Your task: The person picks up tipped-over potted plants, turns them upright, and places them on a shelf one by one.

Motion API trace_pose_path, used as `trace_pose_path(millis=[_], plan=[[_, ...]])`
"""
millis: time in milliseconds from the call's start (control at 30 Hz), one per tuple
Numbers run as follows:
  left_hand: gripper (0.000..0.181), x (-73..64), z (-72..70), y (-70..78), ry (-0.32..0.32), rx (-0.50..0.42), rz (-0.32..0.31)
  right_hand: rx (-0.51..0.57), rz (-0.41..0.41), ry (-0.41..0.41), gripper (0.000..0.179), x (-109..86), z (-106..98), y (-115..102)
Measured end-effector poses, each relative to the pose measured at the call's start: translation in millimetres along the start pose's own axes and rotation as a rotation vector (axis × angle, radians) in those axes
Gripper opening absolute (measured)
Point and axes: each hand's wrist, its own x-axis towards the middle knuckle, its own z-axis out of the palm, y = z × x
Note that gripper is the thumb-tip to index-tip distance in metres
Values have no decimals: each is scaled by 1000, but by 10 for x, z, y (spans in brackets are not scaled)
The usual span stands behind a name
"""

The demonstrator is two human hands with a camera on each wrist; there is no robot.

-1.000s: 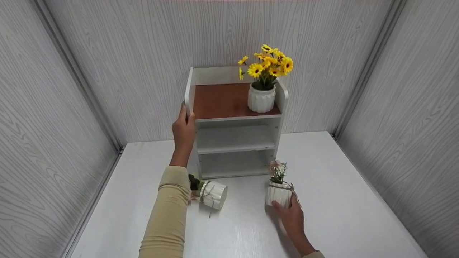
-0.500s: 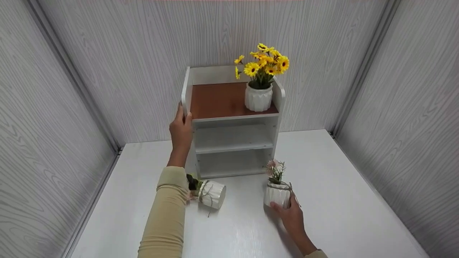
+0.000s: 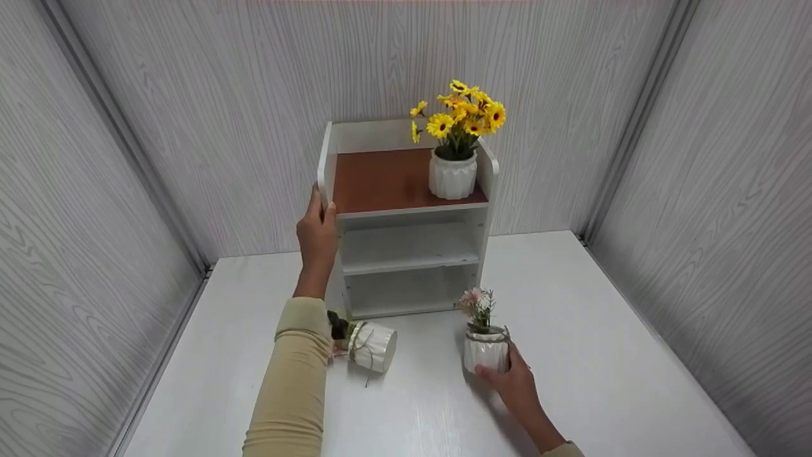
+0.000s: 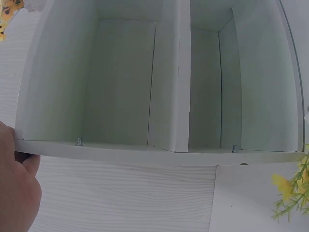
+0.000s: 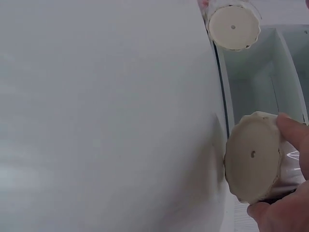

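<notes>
A white shelf unit (image 3: 411, 261) with a brown top board stands against the back wall. My left hand (image 3: 317, 238) grips the front edge of its left side panel, near the top. My right hand (image 3: 517, 385) holds a white ribbed flower pot (image 3: 486, 352) with small pink flowers and a twine bow, upright in front of the unit's right side. The right wrist view shows the underside of this held pot (image 5: 253, 154), tilted to the camera, thumb and fingers around it. A second white twine-tied pot (image 3: 374, 347) lies on its side, its flowers partly hidden behind the left sleeve.
A white pot with yellow flowers (image 3: 453, 174) stands at the right end of the unit's top board. Both lower compartments face forward. The white table (image 3: 431, 419) is bounded by grey wood-grain walls (image 3: 254, 127) at the back and both sides.
The right hand has shifted the held pot slightly left and its flowers now lean less toward the shelf. The whole scene has drifted a little left; the left hand keeps its grip.
</notes>
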Motion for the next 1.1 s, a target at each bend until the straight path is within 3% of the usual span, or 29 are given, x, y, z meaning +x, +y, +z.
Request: trace_pose_path(millis=[533,833,1100], plan=[[56,-2,-14,0,5,-10,12,13,88,-81,116,50,-23,11],[56,-17,-16,-15,5,-17,4,-6,4,-114,114,187,42,42],[56,-6,-22,3,-6,-13,9,48,-31,-151,114,298,49,75]])
